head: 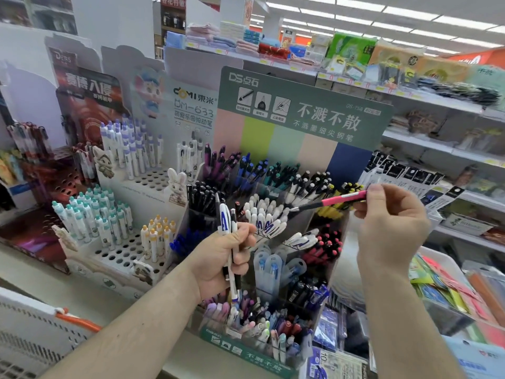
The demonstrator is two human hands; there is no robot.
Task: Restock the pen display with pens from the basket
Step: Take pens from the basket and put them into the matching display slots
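Basket (30, 340), white perforated with an orange handle, sits at bottom left edge, nearest the camera.

Left hand (221, 258) is fisted around a small bundle of pens (228, 233), held roughly upright: one white with blue lettering, others thin black/white, tips poking out below the fist. It hangs in front of the pen display (273, 242), near the middle tiers.

Right hand (390, 222) is higher and to the right, pinching a pink pen (341, 199) at its rear end between thumb and fingers. Pen lies nearly horizontal, dark tip pointing left toward the bins of white and black pens. Can't tell if the tip touches anything.

Display is a tiered stand with clear bins: pastel pens at the front bottom, blue and black ones above, then red/pink, white, yellow, black, and purple/blue/teal rows at the top. Green header card (306, 110) stands behind it.

Left of it are white peg-hole stands (123, 250) with white pens capped teal, yellow, purple.

Far back: store shelves (437, 149) with packaged goods, towels up top.
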